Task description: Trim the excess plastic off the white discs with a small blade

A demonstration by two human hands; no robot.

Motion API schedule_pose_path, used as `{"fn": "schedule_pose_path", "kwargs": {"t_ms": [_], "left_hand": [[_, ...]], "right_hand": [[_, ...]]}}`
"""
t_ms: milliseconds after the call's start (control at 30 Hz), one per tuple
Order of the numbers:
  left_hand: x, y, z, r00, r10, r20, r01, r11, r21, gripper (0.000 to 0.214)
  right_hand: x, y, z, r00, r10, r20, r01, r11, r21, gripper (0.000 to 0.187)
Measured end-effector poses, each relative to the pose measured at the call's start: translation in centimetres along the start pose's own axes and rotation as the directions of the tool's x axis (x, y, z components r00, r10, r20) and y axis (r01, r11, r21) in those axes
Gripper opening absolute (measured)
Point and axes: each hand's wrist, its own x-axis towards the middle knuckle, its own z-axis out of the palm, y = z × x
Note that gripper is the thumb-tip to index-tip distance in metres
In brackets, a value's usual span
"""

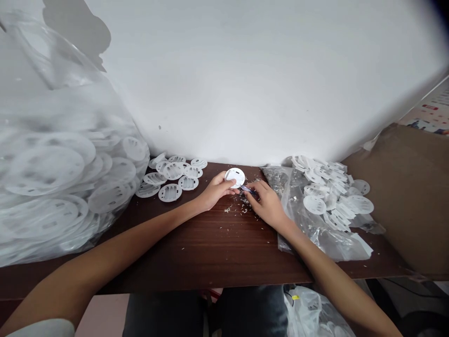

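My left hand (214, 191) is closed around a round white plastic disc (235, 177), holding it tilted just above the dark wooden table (210, 243). My right hand (267, 202) is closed on a small dark tool (247, 189), its tip against the disc's edge. White plastic shavings (236, 208) lie scattered on the table under both hands.
A large clear bag (59, 168) full of white discs fills the left. Several loose discs (173, 175) lie at the back left by the white wall. A heap of discs (328, 187) on clear plastic sheet sits right, with a brown cardboard box (407, 192) beyond.
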Motion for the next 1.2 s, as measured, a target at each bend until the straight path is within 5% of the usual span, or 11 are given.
{"fn": "schedule_pose_path", "kwargs": {"t_ms": [467, 900, 1200], "left_hand": [[-0.1, -0.1, 0.0, 1.000, 0.014, 0.002, -0.014, 0.993, 0.117, 0.040], [-0.5, -0.4, 0.7, 0.989, 0.124, -0.078, -0.086, 0.923, 0.376, 0.029], [-0.5, -0.6, 0.9, 0.990, 0.128, -0.062, -0.100, 0.939, 0.330, 0.032]], "right_hand": [[-0.2, 0.0, 0.6, 0.998, -0.035, -0.050, 0.034, 0.999, -0.021, 0.020], [-1.2, -1.0, 1.6, 0.999, -0.047, -0.013, 0.038, 0.917, -0.398, 0.026], [-1.0, -2.0, 1.7, 0.993, -0.097, 0.067, 0.117, 0.853, -0.509, 0.026]]}}
